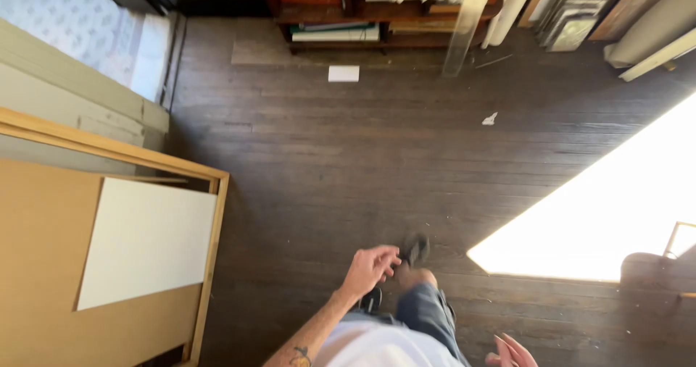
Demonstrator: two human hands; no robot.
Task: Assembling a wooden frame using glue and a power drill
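Near the bottom edge, my left hand swings out in front of my body, fingers loosely curled and grasping nothing; the grip is released, with no object in it. My right hand only just shows at the lower right corner, fingers spread and empty as far as I can see, though most of it is cut off. Nearest the left hand are my own dark shoes, one stepping onto the dark plank floor. Left of me, close by, a flat tan board lies in a light wooden frame, with a white sheet resting on it. Risks as I judge them: the frame's corner juts toward my path, and a swinging left arm or hip could clip it and shift the white sheet, which looks loose. Far ahead, a small white card and a scrap of paper lie on the floor; either could slide underfoot. A hard patch of sunlight at right washes out the boards, so anything lying there would be hidden from me. Far right, rolled stock and leaning boards rest against the wall beside a low shelf; a bump could tip them.
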